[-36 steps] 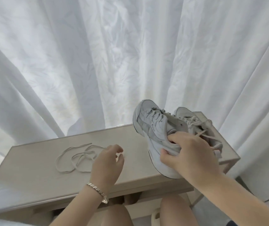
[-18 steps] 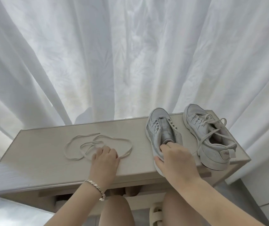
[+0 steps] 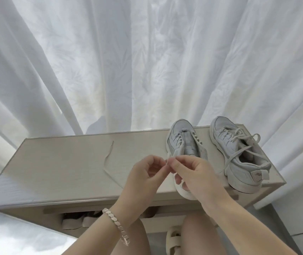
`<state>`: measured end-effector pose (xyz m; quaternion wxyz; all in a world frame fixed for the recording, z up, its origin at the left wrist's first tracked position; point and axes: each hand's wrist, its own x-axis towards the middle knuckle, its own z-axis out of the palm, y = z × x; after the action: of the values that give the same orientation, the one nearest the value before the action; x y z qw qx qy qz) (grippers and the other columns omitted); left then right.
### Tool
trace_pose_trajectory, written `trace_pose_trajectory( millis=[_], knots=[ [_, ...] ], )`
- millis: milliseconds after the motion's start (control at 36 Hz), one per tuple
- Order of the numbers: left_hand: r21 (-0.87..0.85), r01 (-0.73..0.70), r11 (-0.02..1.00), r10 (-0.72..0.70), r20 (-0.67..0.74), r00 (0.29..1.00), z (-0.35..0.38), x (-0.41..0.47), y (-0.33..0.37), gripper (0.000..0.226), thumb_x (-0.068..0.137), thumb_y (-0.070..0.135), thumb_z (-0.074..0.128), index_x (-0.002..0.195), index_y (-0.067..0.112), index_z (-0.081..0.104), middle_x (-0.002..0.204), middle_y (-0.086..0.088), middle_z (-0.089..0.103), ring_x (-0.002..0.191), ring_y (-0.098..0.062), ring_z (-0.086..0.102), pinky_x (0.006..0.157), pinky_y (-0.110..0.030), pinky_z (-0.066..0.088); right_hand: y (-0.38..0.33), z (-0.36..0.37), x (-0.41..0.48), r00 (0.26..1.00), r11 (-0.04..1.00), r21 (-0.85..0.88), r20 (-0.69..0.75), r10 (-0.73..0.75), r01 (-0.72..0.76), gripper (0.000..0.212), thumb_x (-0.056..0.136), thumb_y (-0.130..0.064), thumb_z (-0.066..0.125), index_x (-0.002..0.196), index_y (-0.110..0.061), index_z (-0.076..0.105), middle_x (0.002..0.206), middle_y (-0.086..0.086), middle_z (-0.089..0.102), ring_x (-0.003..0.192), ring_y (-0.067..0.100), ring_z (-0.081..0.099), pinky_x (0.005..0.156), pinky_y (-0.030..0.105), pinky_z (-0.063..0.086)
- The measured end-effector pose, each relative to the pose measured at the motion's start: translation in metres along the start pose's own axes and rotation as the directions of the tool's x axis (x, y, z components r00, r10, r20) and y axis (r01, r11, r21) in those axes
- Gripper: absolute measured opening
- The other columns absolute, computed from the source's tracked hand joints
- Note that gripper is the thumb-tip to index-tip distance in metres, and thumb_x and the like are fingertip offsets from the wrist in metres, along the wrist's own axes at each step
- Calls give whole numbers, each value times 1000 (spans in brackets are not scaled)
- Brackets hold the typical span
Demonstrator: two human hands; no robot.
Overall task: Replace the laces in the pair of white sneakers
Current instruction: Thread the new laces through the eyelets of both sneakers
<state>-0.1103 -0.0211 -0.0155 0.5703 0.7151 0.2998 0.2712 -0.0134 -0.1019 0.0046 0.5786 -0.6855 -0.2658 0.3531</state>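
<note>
While the left hand [image 3: 145, 173] and, at its 3 o'clock, the right hand [image 3: 193, 173] pinch one end of the loose lace [image 3: 108, 159] in the head view, I judge the tip could slip or fray before reaching an eyelet of the unlaced sneaker [image 3: 183, 142] at 12 o'clock. The laced sneaker [image 3: 239, 155] stands at its 3 o'clock on the bench [image 3: 55, 166]. The shelf [image 3: 77, 220] beneath holds dark footwear, indistinct.

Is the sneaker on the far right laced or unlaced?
Laced. The right sneaker has a lace crisscrossing its front, with strands trailing across its opening.
</note>
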Motion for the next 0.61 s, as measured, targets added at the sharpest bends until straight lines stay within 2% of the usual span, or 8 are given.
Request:
trace_pose_trajectory(
  millis=[111, 250, 306, 361, 417, 500, 556, 611],
  knots=[
    [0, 31, 1000, -31, -30, 999, -1, 2, -2, 13, 84, 14, 66, 73, 15, 61, 56, 10, 62, 52, 0, 54, 56, -11, 42, 1, -5, 0, 994, 994, 110, -105, 8, 4, 24, 90, -18, 60, 68, -15, 70, 55, -2, 59, 50, 6, 50, 45, 13, 37],
    [30, 117, 993, -105, -264, 959, -17, 23, -13, 10, 90, 15, 59, 82, 10, 57, 65, 0, 58, 56, -7, 53, 62, -23, 51, -14, -28, 6, 978, 942, 330, -208, 10, 61, 32, 96, -9, 45, 68, -8, 59, 52, -2, 59, 57, 9, 63, 66, 19, 54],
    [187, 127, 974, -55, -351, 935, -29, 39, -20, 10, 92, 19, 57, 85, 12, 55, 73, -1, 59, 67, -14, 54, 66, -23, 47, -20, -41, 9, 969, 938, 333, -248, -12, 97, 29, 97, -6, 42, 71, -7, 56, 43, -4, 44, 45, 9, 54, 54, 18, 52],
    [312, 165, 936, -39, -373, 927, -38, 54, -26, 7, 93, 20, 54, 89, 14, 53, 78, 1, 57, 75, -17, 53, 61, -14, 38, -25, -55, 12, 947, 973, 199, -317, -50, 118, 27, 96, -3, 42, 75, -8, 58, 39, -10, 31, 35, 5, 34, 38, 14, 33],
    [434, 223, 873, -87, -311, 946, -39, 64, -28, 10, 93, 18, 50, 103, 14, 52, 95, -2, 57, 91, -21, 53, 68, -19, 39, -29, -68, 12, 917, 988, -22, -371, -148, 150, 21, 94, -7, 48, 79, -11, 63, 41, -10, 28, 36, 5, 23, 36, 12, 23],
    [614, 189, 767, -86, -193, 977, -21, 62, -17, 41, 92, 23, 51, 131, 13, 39, 130, -5, 41, 124, -24, 36, 98, -32, 32, -37, -81, 10, 875, 934, -267, -359, -324, 237, 18, 92, -19, 56, 78, -15, 67, 53, 8, 40, 43, 10, 29, 37, 11, 28],
    [598, 8, 801, 56, -89, 994, -5, 52, -1, 43, 92, 30, 53, 131, 15, 40, 130, 3, 39, 127, -13, 31, 102, -25, 25, -41, -85, 9, 879, 920, -299, -326, -347, 253, 19, 92, -23, 56, 79, -15, 67, 59, 12, 39, 43, 11, 30, 36, 11, 29],
    [459, -180, 870, 177, 50, 983, 12, 38, 15, 33, 93, 33, 52, 124, 21, 48, 118, 17, 45, 111, 14, 36, 96, -6, 27, -41, -83, 10, 895, 925, -277, -291, -338, 259, 21, 93, -22, 54, 78, -16, 66, 52, 8, 31, 40, 8, 24, 37, 12, 25]
  ],
)
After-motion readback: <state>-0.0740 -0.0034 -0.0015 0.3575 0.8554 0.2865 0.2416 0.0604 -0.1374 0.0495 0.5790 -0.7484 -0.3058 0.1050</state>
